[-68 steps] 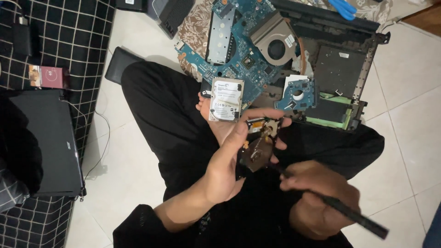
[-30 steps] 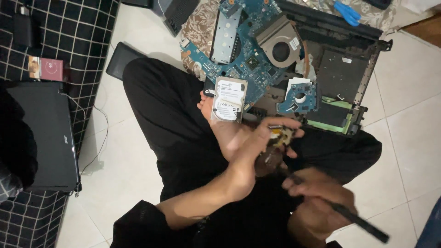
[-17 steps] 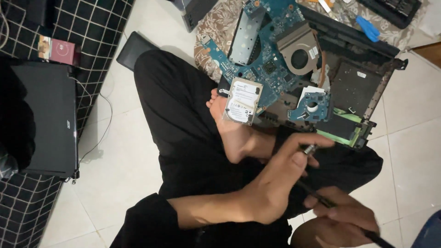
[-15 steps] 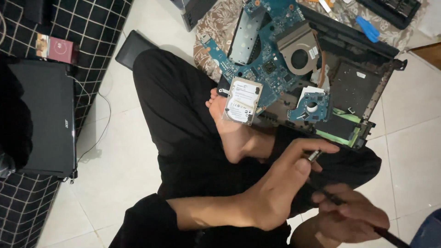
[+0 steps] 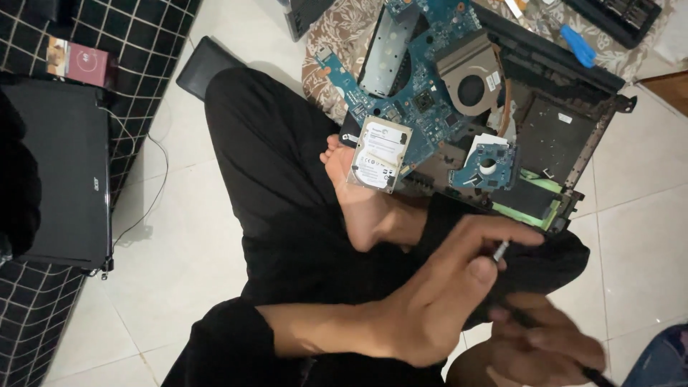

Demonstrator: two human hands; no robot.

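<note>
The person sits cross-legged on the tiled floor [image 5: 179, 236] beside a laptop that is taken apart. The left hand [image 5: 444, 294] is raised over the lap, with its thumb and forefinger pressed on the metal shaft of a thin screwdriver [image 5: 499, 251]. The right hand [image 5: 552, 344] is lower, near the bottom edge of the view, and its fingers are wrapped around the dark handle of the same tool. This hand is blurred, so I cannot tell how tight the hold is.

The screwdriver tip sits between the left fingertips, above the right knee, near the front edge of the open laptop base [image 5: 566, 143]. The step in hand seems to be a preparation of the tool, perhaps seating or cleaning the tip, rather than turning a screw; no screw can be seen at the tip.

A silver hard drive [image 5: 378, 154] rests against the bare foot [image 5: 358, 201], touching the corner of the blue motherboard [image 5: 423, 86] with its cooling fan [image 5: 469, 89]. A small blue circuit board [image 5: 487, 165] lies on the base. A closed black laptop [image 5: 61, 186] lies well apart, on a checked cloth.

The next move probably calls for the left fingers to let go of the shaft and for a steady aim at the boards.
</note>
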